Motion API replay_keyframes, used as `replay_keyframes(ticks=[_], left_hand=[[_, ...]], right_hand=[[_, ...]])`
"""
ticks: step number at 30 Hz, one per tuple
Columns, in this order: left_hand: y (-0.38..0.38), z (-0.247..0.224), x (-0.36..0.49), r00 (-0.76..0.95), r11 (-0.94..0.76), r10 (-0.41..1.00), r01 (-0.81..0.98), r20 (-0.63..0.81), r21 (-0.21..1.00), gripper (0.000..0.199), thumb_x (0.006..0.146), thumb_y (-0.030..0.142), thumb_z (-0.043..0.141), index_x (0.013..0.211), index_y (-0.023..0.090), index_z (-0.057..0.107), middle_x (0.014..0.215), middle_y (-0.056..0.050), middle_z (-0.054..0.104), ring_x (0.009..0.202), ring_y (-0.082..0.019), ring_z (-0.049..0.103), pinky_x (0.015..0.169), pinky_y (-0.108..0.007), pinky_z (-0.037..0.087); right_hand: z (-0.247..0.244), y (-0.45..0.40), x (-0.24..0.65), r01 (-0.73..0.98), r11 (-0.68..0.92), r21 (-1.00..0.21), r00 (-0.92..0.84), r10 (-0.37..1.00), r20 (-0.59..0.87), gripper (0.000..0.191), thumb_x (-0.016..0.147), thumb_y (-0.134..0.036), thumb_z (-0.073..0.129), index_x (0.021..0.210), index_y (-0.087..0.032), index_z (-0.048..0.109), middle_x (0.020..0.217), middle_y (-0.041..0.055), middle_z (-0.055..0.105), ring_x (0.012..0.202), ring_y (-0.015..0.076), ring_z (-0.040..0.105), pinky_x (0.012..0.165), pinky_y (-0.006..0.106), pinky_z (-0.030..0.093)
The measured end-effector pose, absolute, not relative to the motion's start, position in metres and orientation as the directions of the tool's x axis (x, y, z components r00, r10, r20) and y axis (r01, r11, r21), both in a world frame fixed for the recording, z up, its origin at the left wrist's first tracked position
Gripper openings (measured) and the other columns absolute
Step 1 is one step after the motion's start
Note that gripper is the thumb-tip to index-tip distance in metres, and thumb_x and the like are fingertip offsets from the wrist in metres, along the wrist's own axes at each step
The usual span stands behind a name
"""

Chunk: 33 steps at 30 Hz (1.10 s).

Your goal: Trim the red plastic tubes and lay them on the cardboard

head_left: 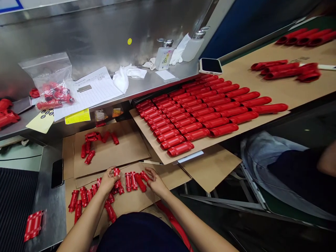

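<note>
Low in the view, my left hand [108, 180] is closed round a red plastic part [117, 172], thumb and fingers at its upper end. Opposite it, my right hand [155, 180] pinches another red part [145, 175] between thumb and fingers. Between the hands, red parts [128, 182] stand side by side on the brown cardboard [128, 203], with a rounded red piece [140, 182] next to my right hand. More short red parts [84, 196] lie loosely to the left of and under my left forearm.
Rows of red parts [183, 121] cover a cardboard sheet at right. A metal shelf [141, 85] behind holds a bagged batch [56, 94], papers, cloths, bottles [164, 56] and a phone [210, 65]. Another phone [57, 173] lies left. A seated person [283, 171] is at right.
</note>
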<state>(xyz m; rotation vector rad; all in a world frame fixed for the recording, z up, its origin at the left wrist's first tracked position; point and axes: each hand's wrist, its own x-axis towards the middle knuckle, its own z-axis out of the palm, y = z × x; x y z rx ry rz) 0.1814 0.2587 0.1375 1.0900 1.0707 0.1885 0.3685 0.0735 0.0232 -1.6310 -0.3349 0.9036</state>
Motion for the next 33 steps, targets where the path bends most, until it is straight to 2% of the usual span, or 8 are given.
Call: replay_keyframes(ticks=[5,9,11,15,20,27,30,33], left_hand=[[0.253,0.150,0.145,0.496,0.546,0.636,0.252,-0.591,0.799,0.046,0.083,0.026,0.083,0.123,0.013,0.063,0.084,-0.001,0.073,0.064,-0.013,0.067,0.068,-0.029,0.057],[0.237,0.154,0.115,0.462,0.601,0.648,0.177,-0.605,0.779,0.079,0.063,0.045,0.096,0.126,0.013,0.060,0.085,-0.007,0.076,0.069,-0.020,0.072,0.068,-0.030,0.055],[0.229,0.154,0.105,0.441,0.629,0.649,0.148,-0.620,0.763,0.086,0.058,0.049,0.098,0.126,0.013,0.059,0.088,-0.011,0.077,0.072,-0.022,0.074,0.070,-0.031,0.056],[0.217,0.156,0.097,0.420,0.680,0.627,0.118,-0.656,0.724,0.086,0.055,0.048,0.099,0.123,0.016,0.058,0.089,-0.011,0.078,0.076,-0.024,0.076,0.075,-0.031,0.056],[0.212,0.159,0.096,0.409,0.709,0.608,0.106,-0.680,0.697,0.088,0.049,0.047,0.102,0.119,0.016,0.059,0.088,-0.012,0.078,0.078,-0.025,0.075,0.072,-0.029,0.054],[0.213,0.158,0.096,0.379,0.706,0.620,0.111,-0.687,0.699,0.086,0.047,0.043,0.103,0.119,0.017,0.063,0.091,-0.007,0.076,0.081,-0.018,0.072,0.073,-0.024,0.052],[0.214,0.158,0.095,0.373,0.702,0.622,0.126,-0.689,0.701,0.083,0.049,0.041,0.103,0.120,0.018,0.065,0.091,-0.004,0.075,0.077,-0.014,0.069,0.072,-0.022,0.051],[0.215,0.158,0.095,0.373,0.700,0.618,0.139,-0.692,0.700,0.081,0.052,0.041,0.102,0.121,0.019,0.066,0.092,-0.004,0.074,0.076,-0.014,0.067,0.070,-0.022,0.051]], right_hand=[[0.023,0.064,0.366,-0.250,-0.271,-0.930,0.673,0.641,-0.368,0.042,0.087,-0.036,0.074,0.122,-0.015,0.065,0.127,0.0136,0.070,0.121,0.0291,0.066,0.106,0.052,0.053],[0.024,0.060,0.356,-0.215,-0.287,-0.933,0.669,0.653,-0.355,0.049,0.079,-0.031,0.073,0.125,-0.018,0.063,0.134,0.0153,0.067,0.128,0.0295,0.063,0.113,0.050,0.049],[0.026,0.061,0.351,-0.176,-0.316,-0.932,0.667,0.658,-0.349,0.056,0.074,-0.028,0.072,0.129,-0.020,0.061,0.138,0.0144,0.064,0.133,0.0293,0.059,0.117,0.048,0.045],[0.031,0.066,0.342,-0.076,-0.406,-0.911,0.656,0.668,-0.353,0.075,0.065,-0.023,0.073,0.138,-0.024,0.056,0.142,0.0132,0.057,0.138,0.0312,0.052,0.122,0.048,0.038],[0.045,0.076,0.329,0.067,-0.510,-0.858,0.613,0.699,-0.368,0.097,0.060,-0.022,0.077,0.152,-0.019,0.047,0.148,0.0155,0.046,0.142,0.0345,0.044,0.124,0.046,0.033],[0.062,0.097,0.322,0.211,-0.616,-0.759,0.528,0.725,-0.442,0.095,0.062,-0.029,0.085,0.151,-0.031,0.053,0.140,0.0113,0.051,0.137,0.0420,0.042,0.118,0.058,0.029],[0.064,0.104,0.322,0.248,-0.620,-0.744,0.497,0.741,-0.452,0.095,0.060,-0.026,0.087,0.150,-0.032,0.055,0.135,0.0109,0.053,0.133,0.0420,0.044,0.115,0.056,0.031],[0.063,0.107,0.320,0.266,-0.608,-0.748,0.476,0.758,-0.446,0.102,0.062,-0.026,0.086,0.156,-0.035,0.046,0.138,0.0104,0.052,0.133,0.0398,0.045,0.113,0.053,0.033]])
